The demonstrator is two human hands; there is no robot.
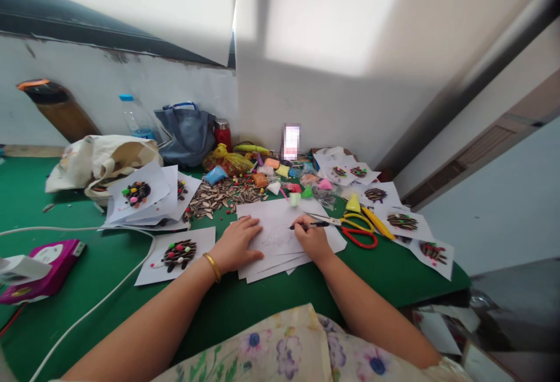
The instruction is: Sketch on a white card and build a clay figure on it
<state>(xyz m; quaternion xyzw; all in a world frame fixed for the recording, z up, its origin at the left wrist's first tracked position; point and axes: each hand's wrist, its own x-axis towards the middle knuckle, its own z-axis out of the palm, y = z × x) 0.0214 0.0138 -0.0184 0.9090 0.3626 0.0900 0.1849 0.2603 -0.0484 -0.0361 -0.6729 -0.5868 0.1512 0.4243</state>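
My right hand (311, 237) is closed around a black pen (315, 224), its tip over the upper sheet of a stack of white paper (258, 265). A faint pencil-like drawing (277, 241) shows on that sheet. Fingers spread, my left hand (236, 243) lies flat on the paper's left side. Touching the right edge of the stack are scissors (359, 231) with red and yellow handles. Left of my left hand lies a card (179, 253) bearing a hedgehog-like figure of seeds and coloured balls.
Loose sunflower seeds (214, 196) and several clay lumps cover the back of the green table (245, 300). Finished cards (405, 223) lie at right, others (137, 195) at left near a cloth bag (74, 160). A white cable (109, 291) crosses the left side. A lit phone (291, 142) stands behind.
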